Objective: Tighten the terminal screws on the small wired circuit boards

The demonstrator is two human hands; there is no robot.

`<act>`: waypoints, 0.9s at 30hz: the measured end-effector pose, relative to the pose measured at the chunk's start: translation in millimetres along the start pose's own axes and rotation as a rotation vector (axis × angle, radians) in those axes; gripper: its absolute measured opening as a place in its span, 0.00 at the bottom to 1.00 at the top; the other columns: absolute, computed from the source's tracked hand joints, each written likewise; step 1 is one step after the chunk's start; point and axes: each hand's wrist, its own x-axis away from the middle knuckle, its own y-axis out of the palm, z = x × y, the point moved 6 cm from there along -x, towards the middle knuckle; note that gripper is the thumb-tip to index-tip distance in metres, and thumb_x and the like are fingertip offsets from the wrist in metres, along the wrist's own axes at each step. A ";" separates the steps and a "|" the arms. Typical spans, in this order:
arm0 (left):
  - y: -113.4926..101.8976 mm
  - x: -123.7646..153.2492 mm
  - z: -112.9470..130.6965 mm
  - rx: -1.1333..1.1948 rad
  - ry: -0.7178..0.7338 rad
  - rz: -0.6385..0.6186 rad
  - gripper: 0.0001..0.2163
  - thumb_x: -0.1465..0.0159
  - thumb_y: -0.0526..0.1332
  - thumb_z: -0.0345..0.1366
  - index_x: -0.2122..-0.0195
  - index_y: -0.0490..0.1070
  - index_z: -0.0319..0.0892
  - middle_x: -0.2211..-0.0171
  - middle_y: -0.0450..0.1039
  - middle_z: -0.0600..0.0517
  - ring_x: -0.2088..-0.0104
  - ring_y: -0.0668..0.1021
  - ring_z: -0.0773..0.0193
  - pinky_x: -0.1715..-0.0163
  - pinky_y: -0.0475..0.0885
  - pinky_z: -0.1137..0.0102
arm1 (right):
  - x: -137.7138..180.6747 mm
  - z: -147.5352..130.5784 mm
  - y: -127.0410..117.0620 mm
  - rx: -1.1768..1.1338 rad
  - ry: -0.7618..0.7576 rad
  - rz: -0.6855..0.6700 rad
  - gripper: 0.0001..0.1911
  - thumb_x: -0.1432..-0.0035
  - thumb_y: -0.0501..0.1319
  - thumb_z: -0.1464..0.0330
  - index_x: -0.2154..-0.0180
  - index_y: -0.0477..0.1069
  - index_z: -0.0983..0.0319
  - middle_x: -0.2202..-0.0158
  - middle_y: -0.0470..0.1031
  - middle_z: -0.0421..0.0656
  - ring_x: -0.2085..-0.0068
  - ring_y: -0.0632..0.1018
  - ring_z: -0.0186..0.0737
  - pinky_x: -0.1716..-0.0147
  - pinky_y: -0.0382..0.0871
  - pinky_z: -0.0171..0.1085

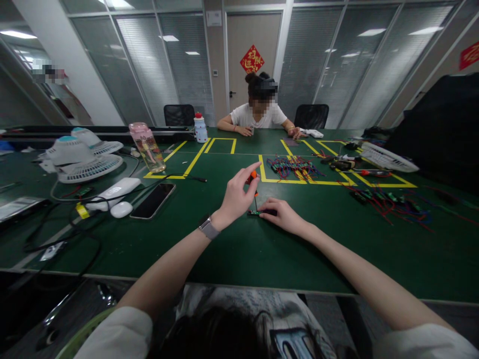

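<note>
My left hand (236, 195) is closed round the orange handle of a small screwdriver (253, 180), held upright with its tip down on a small green circuit board (255, 212) on the green table (232, 249). A watch sits on that wrist. My right hand (282, 213) lies on the table just right of the board, its fingers pinching the board's black end to hold it still.
A phone (152, 200), white mouse (121, 209), cables and two desk fans (80, 158) lie at left, with a pink bottle (147, 145) behind. Piles of wired boards (295, 167) sit in yellow-taped boxes and at right (389, 203). A person sits across the table.
</note>
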 end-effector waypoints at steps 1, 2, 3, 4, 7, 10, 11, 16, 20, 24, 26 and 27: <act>-1.0 -0.4 -0.3 -0.023 0.000 0.009 0.14 0.34 0.56 0.33 0.47 0.66 0.44 0.62 0.71 0.51 0.64 0.74 0.66 0.61 0.70 0.69 | 0.0 -0.1 -0.1 0.003 0.001 -0.002 0.08 0.42 0.61 0.69 0.61 0.78 0.62 0.65 0.73 0.45 0.64 0.75 0.40 0.61 0.69 0.39; -2.2 -0.8 -0.4 -0.046 0.002 0.021 0.12 0.36 0.59 0.34 0.51 0.68 0.44 0.64 0.71 0.52 0.66 0.73 0.66 0.63 0.70 0.70 | 0.0 -0.2 0.0 0.006 0.002 -0.005 0.08 0.42 0.61 0.69 0.61 0.78 0.62 0.65 0.73 0.45 0.64 0.75 0.40 0.61 0.69 0.38; -3.4 -1.1 -0.4 -0.064 0.002 0.031 0.11 0.37 0.60 0.35 0.54 0.70 0.44 0.66 0.70 0.52 0.67 0.73 0.67 0.64 0.70 0.70 | 0.0 -0.1 0.0 0.009 0.004 -0.008 0.08 0.42 0.61 0.69 0.61 0.78 0.62 0.65 0.73 0.45 0.64 0.75 0.40 0.61 0.69 0.38; -4.0 -1.2 -0.6 -0.075 0.000 0.034 0.10 0.37 0.61 0.36 0.55 0.71 0.43 0.66 0.69 0.52 0.67 0.72 0.67 0.64 0.70 0.70 | 0.1 0.0 0.0 0.010 0.007 -0.008 0.08 0.42 0.61 0.69 0.61 0.78 0.62 0.65 0.73 0.45 0.64 0.75 0.40 0.61 0.69 0.38; -1.8 -0.2 -2.1 -0.043 -0.019 0.003 0.12 0.33 0.54 0.36 0.50 0.68 0.44 0.64 0.70 0.51 0.66 0.73 0.67 0.63 0.70 0.69 | 0.3 0.5 -0.1 0.003 0.015 -0.006 0.09 0.42 0.61 0.69 0.61 0.78 0.62 0.65 0.73 0.45 0.63 0.75 0.40 0.60 0.69 0.38; 3.2 1.8 -5.3 0.058 -0.051 -0.034 0.16 0.30 0.47 0.33 0.42 0.60 0.45 0.58 0.70 0.49 0.64 0.76 0.68 0.63 0.72 0.70 | 0.3 0.0 -0.4 -0.004 0.018 -0.002 0.08 0.43 0.61 0.69 0.61 0.78 0.62 0.65 0.73 0.45 0.63 0.75 0.40 0.60 0.69 0.39; 4.2 2.3 -6.4 0.080 -0.061 -0.036 0.16 0.30 0.48 0.33 0.42 0.59 0.44 0.57 0.70 0.48 0.65 0.76 0.69 0.64 0.72 0.71 | 0.3 -0.3 -0.5 -0.004 0.017 -0.003 0.08 0.43 0.61 0.69 0.61 0.78 0.62 0.65 0.73 0.45 0.63 0.75 0.40 0.60 0.69 0.39; -2.4 2.3 -5.5 -0.064 -0.024 0.051 0.12 0.37 0.60 0.40 0.54 0.70 0.43 0.66 0.70 0.52 0.69 0.73 0.68 0.67 0.71 0.71 | 0.2 -1.9 -1.2 0.004 0.013 -0.005 0.08 0.43 0.62 0.69 0.61 0.78 0.61 0.65 0.73 0.45 0.64 0.75 0.40 0.61 0.69 0.39; -3.6 2.0 -2.3 -0.059 0.013 0.041 0.13 0.32 0.52 0.37 0.49 0.68 0.44 0.61 0.71 0.50 0.62 0.74 0.65 0.59 0.70 0.68 | 0.3 -1.9 -1.0 0.003 0.014 -0.004 0.08 0.42 0.61 0.69 0.62 0.78 0.62 0.65 0.73 0.45 0.64 0.75 0.40 0.60 0.69 0.39; 1.6 2.1 -1.9 0.070 -0.004 -0.015 0.17 0.30 0.47 0.33 0.41 0.59 0.43 0.52 0.70 0.46 0.56 0.75 0.65 0.56 0.70 0.68 | 0.3 -0.9 -0.6 0.005 0.013 0.000 0.08 0.42 0.61 0.68 0.62 0.78 0.62 0.65 0.73 0.45 0.64 0.75 0.40 0.60 0.69 0.39; 2.3 1.8 -0.6 0.057 -0.009 -0.016 0.15 0.31 0.51 0.34 0.44 0.62 0.43 0.57 0.72 0.48 0.60 0.75 0.66 0.58 0.71 0.69 | 0.3 -0.9 -0.5 0.013 0.006 -0.001 0.08 0.42 0.61 0.68 0.62 0.78 0.62 0.65 0.73 0.45 0.64 0.75 0.40 0.61 0.69 0.38; 1.8 1.7 0.8 0.033 -0.004 -0.007 0.14 0.32 0.53 0.34 0.47 0.65 0.43 0.60 0.72 0.49 0.62 0.75 0.66 0.60 0.71 0.69 | 0.3 -0.9 -0.5 0.017 0.003 -0.002 0.08 0.42 0.61 0.68 0.62 0.78 0.62 0.65 0.73 0.45 0.64 0.75 0.40 0.61 0.69 0.39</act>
